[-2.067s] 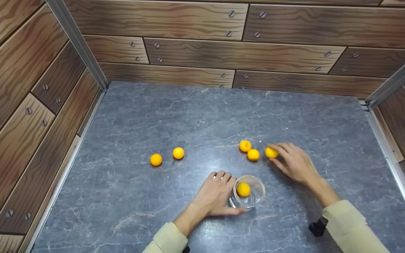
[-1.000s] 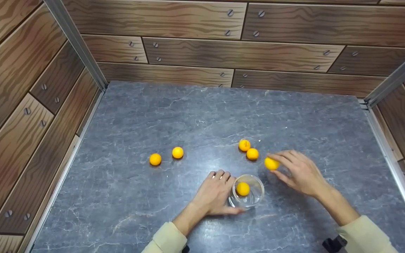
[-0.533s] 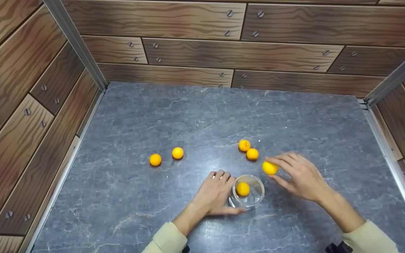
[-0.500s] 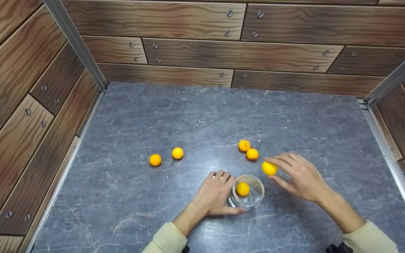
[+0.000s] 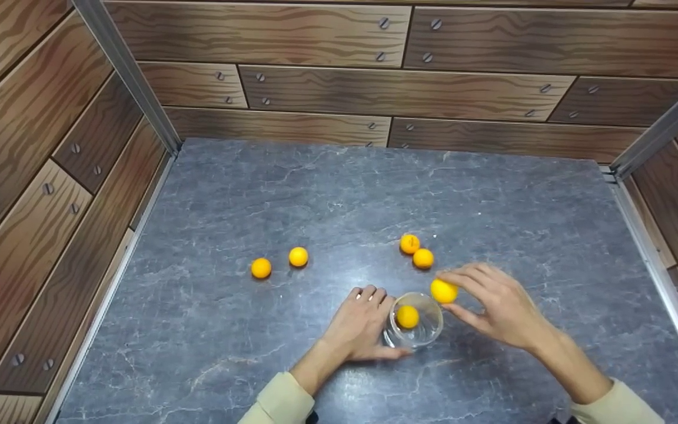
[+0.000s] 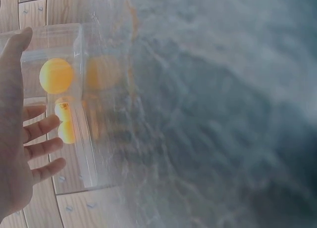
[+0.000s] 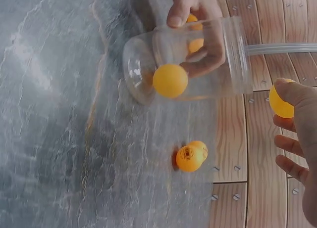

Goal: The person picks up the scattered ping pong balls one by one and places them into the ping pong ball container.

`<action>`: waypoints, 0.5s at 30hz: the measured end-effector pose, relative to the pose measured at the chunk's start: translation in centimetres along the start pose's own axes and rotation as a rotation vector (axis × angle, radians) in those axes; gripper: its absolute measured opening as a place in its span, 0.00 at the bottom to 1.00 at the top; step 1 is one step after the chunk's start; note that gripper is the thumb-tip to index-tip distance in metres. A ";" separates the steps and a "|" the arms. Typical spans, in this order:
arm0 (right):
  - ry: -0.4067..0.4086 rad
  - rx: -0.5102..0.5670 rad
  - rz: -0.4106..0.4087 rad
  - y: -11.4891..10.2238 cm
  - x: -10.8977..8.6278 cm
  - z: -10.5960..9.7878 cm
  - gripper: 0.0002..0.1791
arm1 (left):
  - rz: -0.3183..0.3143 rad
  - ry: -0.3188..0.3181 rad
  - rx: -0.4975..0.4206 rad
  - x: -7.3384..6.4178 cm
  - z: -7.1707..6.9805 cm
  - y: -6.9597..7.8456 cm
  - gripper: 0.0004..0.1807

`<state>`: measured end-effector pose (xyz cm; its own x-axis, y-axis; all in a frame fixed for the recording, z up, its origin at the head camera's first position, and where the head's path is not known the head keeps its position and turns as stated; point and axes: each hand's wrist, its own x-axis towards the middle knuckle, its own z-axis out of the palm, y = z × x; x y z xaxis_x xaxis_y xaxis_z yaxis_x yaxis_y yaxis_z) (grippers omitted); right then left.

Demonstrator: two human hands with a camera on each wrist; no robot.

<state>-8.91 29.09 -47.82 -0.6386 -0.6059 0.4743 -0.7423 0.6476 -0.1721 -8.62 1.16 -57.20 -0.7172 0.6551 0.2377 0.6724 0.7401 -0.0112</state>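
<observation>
My left hand (image 5: 359,327) holds a clear plastic jar (image 5: 430,334) upright on the tabletop, thumb on its near side and fingers at its left and far side. One orange ping-pong ball (image 5: 408,317) lies inside the jar, against the left wall. My right hand (image 5: 501,306) pinches a second orange ping-pong ball (image 5: 444,291) between thumb and fingers, just right of the jar and close to its rim. In the right wrist view this held ball (image 7: 281,100) appears beyond the jar's mouth, clear of the tabletop.
Two ping-pong balls (image 5: 423,258) sit close together behind the jar, one with a printed mark. Two others, a ball (image 5: 298,257) and its neighbour (image 5: 261,268), lie apart on the left. Wood-patterned walls (image 5: 315,88) enclose the grey marbled tabletop (image 5: 245,194).
My right hand has taken a ball from beside the two behind the jar and brought it nearer to me and leftward, to the jar's rim. The left hand and jar have stayed put.
</observation>
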 end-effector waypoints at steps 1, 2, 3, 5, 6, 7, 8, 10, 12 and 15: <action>0.001 0.002 -0.002 -0.1 0.0 0.0 0.28 | 0.001 -0.003 0.001 0.0 0.0 0.0 0.50; -0.003 0.003 0.000 -0.2 0.0 -0.1 0.27 | 0.001 -0.005 0.005 0.0 0.0 0.0 0.50; -0.001 0.004 -0.005 -0.4 0.1 -0.1 0.27 | 0.001 -0.009 0.009 0.1 0.0 0.1 0.50; 0.006 0.009 -0.014 -0.7 0.1 -0.1 0.27 | 0.002 -0.015 0.018 0.1 0.0 0.1 0.50; 0.014 0.012 -0.022 -0.8 0.2 -0.1 0.28 | 0.002 -0.018 0.021 0.1 0.0 0.1 0.50; 0.019 0.014 -0.025 -0.9 0.3 -0.1 0.28 | 0.002 -0.019 0.022 0.1 0.0 0.1 0.50; 0.025 0.016 -0.028 -1.0 0.3 -0.1 0.29 | 0.002 -0.020 0.022 0.1 0.0 0.1 0.50; 0.029 0.015 -0.033 -1.3 0.4 0.0 0.30 | 0.002 -0.021 0.017 0.1 0.0 0.1 0.50; 0.027 0.013 -0.037 -1.5 0.5 0.1 0.30 | 0.001 -0.019 0.016 0.1 0.0 0.1 0.50; 0.015 0.012 -0.052 -1.8 0.5 0.3 0.29 | 0.004 -0.008 0.021 0.0 -0.1 0.1 0.50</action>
<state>-7.92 27.48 -47.56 -0.5959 -0.6319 0.4956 -0.7770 0.6096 -0.1570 -8.58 1.22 -57.14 -0.7160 0.6593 0.2294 0.6714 0.7404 -0.0325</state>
